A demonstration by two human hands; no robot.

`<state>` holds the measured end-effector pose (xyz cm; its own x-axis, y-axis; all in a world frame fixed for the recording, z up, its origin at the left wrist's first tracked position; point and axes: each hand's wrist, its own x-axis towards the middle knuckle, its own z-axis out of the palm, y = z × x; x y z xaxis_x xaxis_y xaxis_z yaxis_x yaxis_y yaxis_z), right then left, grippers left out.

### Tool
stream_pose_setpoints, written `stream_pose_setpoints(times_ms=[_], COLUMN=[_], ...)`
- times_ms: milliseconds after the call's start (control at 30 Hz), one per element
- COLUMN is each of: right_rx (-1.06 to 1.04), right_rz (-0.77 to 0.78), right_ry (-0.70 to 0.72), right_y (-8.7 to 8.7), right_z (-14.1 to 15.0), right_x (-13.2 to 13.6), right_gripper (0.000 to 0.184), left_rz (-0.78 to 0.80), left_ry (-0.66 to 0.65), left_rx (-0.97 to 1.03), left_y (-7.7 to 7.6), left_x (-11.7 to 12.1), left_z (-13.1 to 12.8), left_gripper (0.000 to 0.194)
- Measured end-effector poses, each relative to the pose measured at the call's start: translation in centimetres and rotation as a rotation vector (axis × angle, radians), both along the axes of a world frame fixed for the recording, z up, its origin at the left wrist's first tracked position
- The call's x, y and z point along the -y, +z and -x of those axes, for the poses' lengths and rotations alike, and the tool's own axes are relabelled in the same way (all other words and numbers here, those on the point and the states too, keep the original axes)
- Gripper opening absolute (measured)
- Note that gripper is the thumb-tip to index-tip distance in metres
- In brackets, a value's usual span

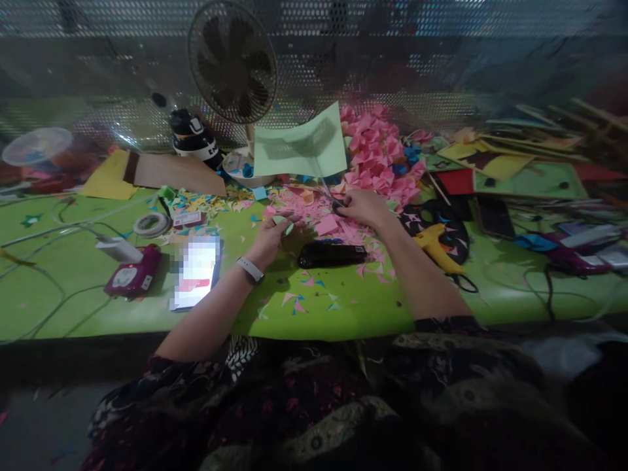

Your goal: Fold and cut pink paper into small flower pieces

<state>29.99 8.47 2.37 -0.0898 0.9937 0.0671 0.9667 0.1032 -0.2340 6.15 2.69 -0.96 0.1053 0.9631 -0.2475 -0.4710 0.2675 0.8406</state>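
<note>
My left hand (pixel 267 242) is closed on a small light green paper piece (pixel 284 225), held low over the table. To its right, my right hand (pixel 366 208) grips scissors (pixel 337 205) by their dark handles, with the blades pointing away from me. Beyond the blades a pale green paper sheet (pixel 299 147) stands propped at a slant; whether the blades touch it I cannot tell. Pink paper scraps (pixel 307 208) lie between and under my hands. A black stapler (pixel 331 254) rests nearer to me. Behind my right hand rises a heap of folded pink paper pieces (pixel 380 147).
A lit phone (pixel 197 271), purple device (pixel 133 273) with cables and tape roll (pixel 152 224) lie left. Rightward are a yellow glue gun (pixel 440 247) and dark phone (pixel 495 216). A fan (pixel 232 62) and dark bottle (pixel 195 139) stand behind on the green table (pixel 343 320).
</note>
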Motion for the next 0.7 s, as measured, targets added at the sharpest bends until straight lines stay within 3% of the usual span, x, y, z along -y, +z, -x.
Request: stream_pose_setpoints(times_ms=[133, 367, 533, 700], right_rx=[0.045, 0.126, 0.102, 0.077], right_rz=[-0.017, -0.036, -0.071, -0.128], right_ry=[-0.035, -0.080, -0.105, -0.074], right_y=[0.2, 0.4, -0.2, -0.9], right_z=[0.3, 1.0, 1.2, 0.6], right_x=[0.3, 0.8, 0.7, 0.3], right_gripper=[0.019, 0.024, 0.033, 0.034], left_rz=[0.048, -0.008, -0.085, -0.115], left_ry=[0.061, 0.007, 0.080, 0.053], left_rx=[-0.042, -0.007, -0.072, -0.179], left_y=[0.2, -0.7, -1.6, -2.0], left_x=[-0.3, -0.8, -1.4, -1.7], left_z=[0.0, 0.2, 0.7, 1.1], left_gripper=[0.022, 0.039, 0.034, 0.022])
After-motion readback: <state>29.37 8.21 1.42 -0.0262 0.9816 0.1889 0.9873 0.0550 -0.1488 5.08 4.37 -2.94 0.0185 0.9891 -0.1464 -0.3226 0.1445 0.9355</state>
